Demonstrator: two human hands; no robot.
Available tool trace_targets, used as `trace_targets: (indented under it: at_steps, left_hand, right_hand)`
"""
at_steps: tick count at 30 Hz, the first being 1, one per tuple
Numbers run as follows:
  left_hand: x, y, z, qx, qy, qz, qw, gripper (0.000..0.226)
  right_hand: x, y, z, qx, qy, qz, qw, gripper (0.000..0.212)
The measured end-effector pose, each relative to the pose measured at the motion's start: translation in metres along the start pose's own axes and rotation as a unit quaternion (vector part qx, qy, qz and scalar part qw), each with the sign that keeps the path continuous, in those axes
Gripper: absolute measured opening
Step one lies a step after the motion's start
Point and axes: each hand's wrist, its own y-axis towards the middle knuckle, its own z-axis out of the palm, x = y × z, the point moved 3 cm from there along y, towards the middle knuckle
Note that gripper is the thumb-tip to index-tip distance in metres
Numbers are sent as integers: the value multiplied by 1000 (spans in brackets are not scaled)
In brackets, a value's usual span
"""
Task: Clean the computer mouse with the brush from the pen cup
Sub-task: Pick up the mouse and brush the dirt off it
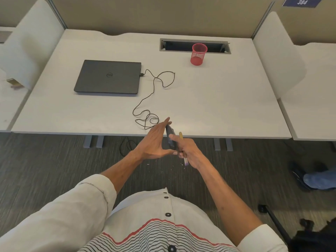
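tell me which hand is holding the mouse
The left hand: it holds the dark mouse on edge, just in front of the desk. The right hand grips the yellow-handled brush instead.

Desk (209, 106): pale laminate, smooth, matt. Laptop (108, 76) at 11 o'clock: dark grey lid, matt w/ faint sheen. Pen cup (198, 55) at 1 o'clock: red wire mesh, prob. metal. Cable (153, 86): thin, black, matt. Mouse (170, 137) at 6 o'clock: dark plastic, matt. Brush (181, 135): yellowish smooth handle, plastic or wood, can't tell. Carpet (54, 157): grey, ribbed, rough. Shirt (145, 215): white cloth w/ stripes.
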Motion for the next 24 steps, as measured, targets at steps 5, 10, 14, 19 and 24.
trace_targets:
  at_steps: [5, 10, 14, 19, 24]
  left_hand:
    - [-2, -1, 2, 7, 4, -11, 1000, 132]
    - [-2, -2, 4, 4, 0, -30, 1000, 136]
    - [-2, -2, 3, 1, -1, -33, 999, 133]
    - [0, -4, 0, -9, -2, -25, 1000, 130]
    - [4, -4, -3, 1, 6, -32, 999, 132]
  right_hand:
    - [-3, -1, -1, 13, 16, -7, 1000, 54]
    - [-3, -2, 0, 20, 27, -5, 999, 54]
    - [-2, -3, 1, 18, 38, -6, 999, 69]
    - [1, -9, -2, 29, 50, 1, 998, 59]
    - [3, -10, -27, -33, 139, -11, 990, 36]
